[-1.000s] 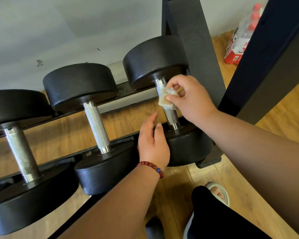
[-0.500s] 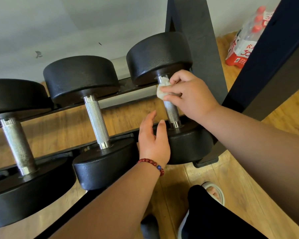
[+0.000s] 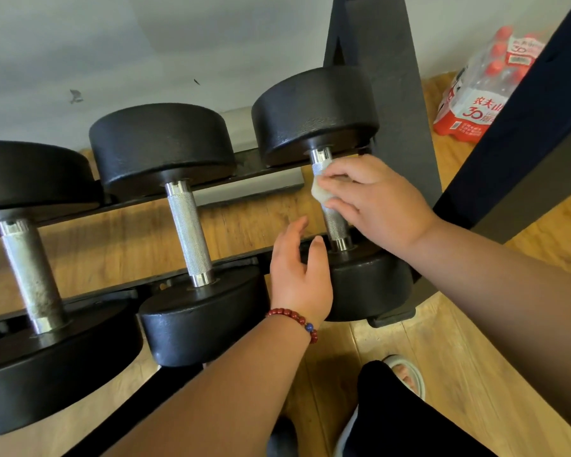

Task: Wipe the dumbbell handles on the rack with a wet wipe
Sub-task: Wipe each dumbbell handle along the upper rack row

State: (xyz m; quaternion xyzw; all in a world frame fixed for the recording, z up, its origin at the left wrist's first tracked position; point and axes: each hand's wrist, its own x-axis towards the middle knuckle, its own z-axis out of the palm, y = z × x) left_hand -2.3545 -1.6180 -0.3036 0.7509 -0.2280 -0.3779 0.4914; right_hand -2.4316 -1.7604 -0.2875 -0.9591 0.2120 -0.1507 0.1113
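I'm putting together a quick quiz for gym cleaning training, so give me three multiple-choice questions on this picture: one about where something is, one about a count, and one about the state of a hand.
1. Where is the wet wipe?
A. on the rightmost dumbbell handle
B. on the floor
C. on the middle handle

2. How many dumbbells show on the rack?
A. two
B. three
C. five

3. How is the left hand?
A. pinching the wipe
B. gripping a handle
C. open, holding nothing

Answers: 1 A, the right hand holds it against that handle. 2 B, three handles are visible. 3 C, its fingers are straight and hold nothing.
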